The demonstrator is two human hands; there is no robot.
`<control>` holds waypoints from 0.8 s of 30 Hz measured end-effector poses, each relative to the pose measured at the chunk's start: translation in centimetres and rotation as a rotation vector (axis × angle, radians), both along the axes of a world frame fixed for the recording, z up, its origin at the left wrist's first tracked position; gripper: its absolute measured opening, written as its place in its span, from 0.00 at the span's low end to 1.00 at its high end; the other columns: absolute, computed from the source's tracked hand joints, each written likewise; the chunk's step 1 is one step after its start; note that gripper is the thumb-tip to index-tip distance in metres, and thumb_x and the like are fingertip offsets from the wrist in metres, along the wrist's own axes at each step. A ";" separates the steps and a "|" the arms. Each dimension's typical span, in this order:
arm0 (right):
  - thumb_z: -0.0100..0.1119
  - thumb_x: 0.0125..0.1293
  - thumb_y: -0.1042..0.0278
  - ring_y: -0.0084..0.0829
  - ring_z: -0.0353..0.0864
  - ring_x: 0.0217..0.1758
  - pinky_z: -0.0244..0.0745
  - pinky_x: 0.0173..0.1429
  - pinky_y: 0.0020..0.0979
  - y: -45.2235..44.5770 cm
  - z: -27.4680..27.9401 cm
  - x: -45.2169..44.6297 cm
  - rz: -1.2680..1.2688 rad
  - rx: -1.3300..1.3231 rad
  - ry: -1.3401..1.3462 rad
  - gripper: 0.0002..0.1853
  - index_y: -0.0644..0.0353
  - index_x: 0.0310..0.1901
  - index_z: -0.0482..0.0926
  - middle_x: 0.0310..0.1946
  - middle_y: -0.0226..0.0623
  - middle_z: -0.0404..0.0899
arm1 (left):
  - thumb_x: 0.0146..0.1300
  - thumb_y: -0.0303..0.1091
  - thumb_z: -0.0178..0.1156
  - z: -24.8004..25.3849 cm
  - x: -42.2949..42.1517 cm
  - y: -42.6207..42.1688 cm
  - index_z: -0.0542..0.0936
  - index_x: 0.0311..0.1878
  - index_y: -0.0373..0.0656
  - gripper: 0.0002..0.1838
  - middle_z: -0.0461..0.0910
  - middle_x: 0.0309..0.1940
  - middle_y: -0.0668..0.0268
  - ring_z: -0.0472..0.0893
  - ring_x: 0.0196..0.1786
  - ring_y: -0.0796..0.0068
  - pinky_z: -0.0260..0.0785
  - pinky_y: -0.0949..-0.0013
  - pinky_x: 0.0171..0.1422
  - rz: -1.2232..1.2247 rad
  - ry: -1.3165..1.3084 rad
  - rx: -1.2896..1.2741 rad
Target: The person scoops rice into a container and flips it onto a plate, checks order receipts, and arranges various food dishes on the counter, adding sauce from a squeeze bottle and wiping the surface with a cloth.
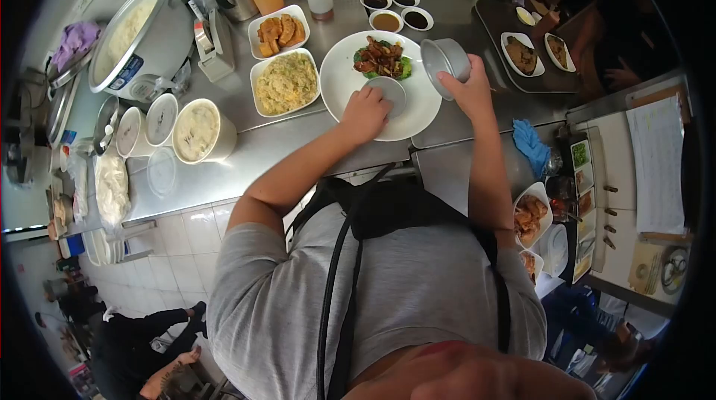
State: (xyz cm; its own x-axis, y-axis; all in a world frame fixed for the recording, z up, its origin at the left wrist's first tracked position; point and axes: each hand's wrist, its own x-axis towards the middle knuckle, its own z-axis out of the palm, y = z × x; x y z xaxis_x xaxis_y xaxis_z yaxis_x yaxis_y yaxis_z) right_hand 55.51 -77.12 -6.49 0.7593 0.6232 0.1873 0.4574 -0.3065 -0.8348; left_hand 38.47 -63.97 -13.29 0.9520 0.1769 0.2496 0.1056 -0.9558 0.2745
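Note:
A large white plate holds glazed brown meat pieces on green leaves at its far side. Over the plate's near part, my left hand has its fingers curled at a round grey disc; the thumb's grip is partly hidden. My right hand is closed around a shallow round metal mould, tilted on its side above the plate's right rim. Left of the plate sit a white dish of fried rice and a dish of orange-brown fried pieces.
Sauce cups stand behind the plate. A dark tray with dishes is at right, a blue cloth nearer. Tubs and a rice cooker stand left. Another person is at lower left.

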 end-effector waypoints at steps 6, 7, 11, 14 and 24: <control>0.62 0.44 0.60 0.34 0.72 0.42 0.66 0.45 0.29 0.3 -1.2 0.1 -0.153 0.168 0.029 0.29 0.69 0.45 0.64 0.39 0.45 0.71 | 0.49 0.33 0.54 4.5 3.4 3.1 0.73 0.28 0.42 0.06 0.71 0.27 0.60 0.70 0.35 0.64 0.63 0.63 0.38 -0.020 0.008 -0.413; 0.61 0.46 0.61 0.34 0.72 0.41 0.66 0.46 0.29 0.7 -1.3 -0.1 -0.124 0.240 0.168 0.27 0.69 0.45 0.64 0.39 0.43 0.71 | 0.51 0.34 0.53 6.3 3.2 3.6 0.72 0.28 0.41 0.06 0.70 0.25 0.61 0.71 0.34 0.65 0.63 0.64 0.37 0.029 -0.040 -0.691; 0.51 0.55 0.62 0.34 0.71 0.44 0.64 0.51 0.31 3.1 -2.6 -2.2 0.043 0.559 0.867 0.21 0.67 0.47 0.65 0.43 0.40 0.69 | 0.57 0.36 0.49 7.7 1.0 4.8 0.71 0.28 0.38 0.10 0.69 0.27 0.63 0.68 0.33 0.74 0.63 0.70 0.37 0.190 -0.206 -0.926; 0.34 0.62 0.55 0.34 0.64 0.56 0.58 0.59 0.35 6.2 -0.9 -6.5 0.242 0.467 1.151 0.24 0.63 0.55 0.60 0.53 0.39 0.64 | 0.57 0.34 0.50 6.6 -1.9 6.4 0.67 0.38 0.36 0.11 0.67 0.33 0.61 0.68 0.38 0.76 0.62 0.74 0.39 0.314 -0.394 -0.593; 0.37 0.60 0.45 0.38 0.61 0.56 0.59 0.53 0.36 18.2 7.4 -22.0 0.812 0.375 0.813 0.33 0.58 0.61 0.46 0.62 0.38 0.46 | 0.58 0.37 0.49 12.1 -24.3 20.8 0.66 0.49 0.41 0.17 0.73 0.34 0.66 0.71 0.36 0.79 0.65 0.77 0.40 0.477 -0.654 -1.235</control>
